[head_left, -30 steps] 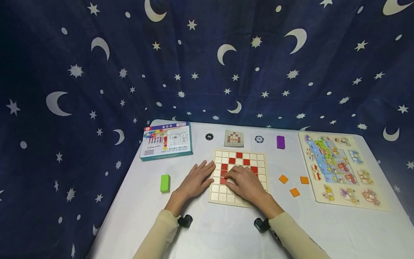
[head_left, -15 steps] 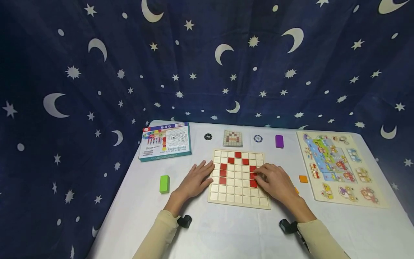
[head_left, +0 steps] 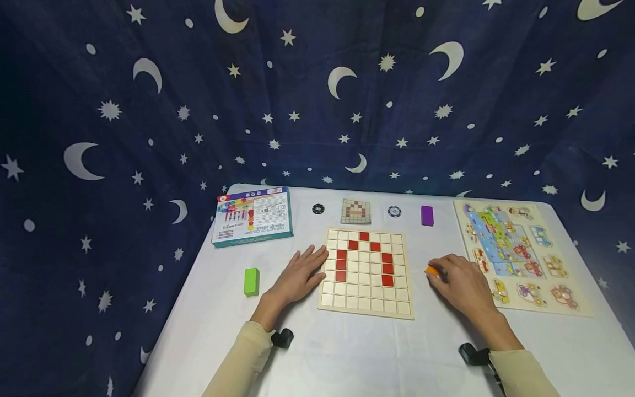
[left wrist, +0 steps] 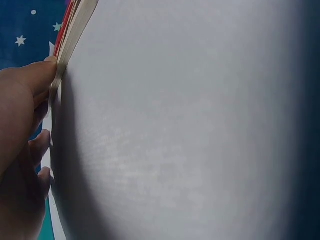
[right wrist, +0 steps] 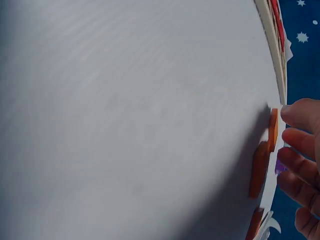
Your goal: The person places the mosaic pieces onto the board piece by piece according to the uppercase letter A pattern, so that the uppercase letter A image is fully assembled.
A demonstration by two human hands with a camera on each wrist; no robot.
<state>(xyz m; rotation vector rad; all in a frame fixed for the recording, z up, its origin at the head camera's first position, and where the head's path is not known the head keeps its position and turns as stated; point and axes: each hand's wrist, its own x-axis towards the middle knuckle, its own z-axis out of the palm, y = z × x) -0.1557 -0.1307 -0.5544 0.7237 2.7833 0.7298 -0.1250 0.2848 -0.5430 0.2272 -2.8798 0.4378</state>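
My left hand (head_left: 297, 277) rests flat at the left edge of a wooden grid board (head_left: 364, 281), fingers extended. In the left wrist view its thumb touches the board's side (left wrist: 75, 37). Red square tiles (head_left: 387, 269) form an arch on the cream grid. To the right of the board, my right hand (head_left: 465, 288) hovers low over loose orange tiles, thumb and fingertips around one orange tile (head_left: 430, 271). The right wrist view has the fingers apart, the thumb tip right by an orange tile (right wrist: 272, 131), with another orange tile (right wrist: 258, 170) nearer the camera and a third below.
Behind the board lie a pattern card (head_left: 355, 212), a black chip (head_left: 318, 209) and a blue-white chip (head_left: 394, 211). A purple block (head_left: 427, 215) stands right of these. A boxed set (head_left: 253, 218) and a green block (head_left: 251, 282) are left; a picture puzzle board (head_left: 538, 300) is right.
My right hand has moved from the red tiles on the left of the grid, past those on its right side, out to the orange tiles. My left hand stays at the board's edge.
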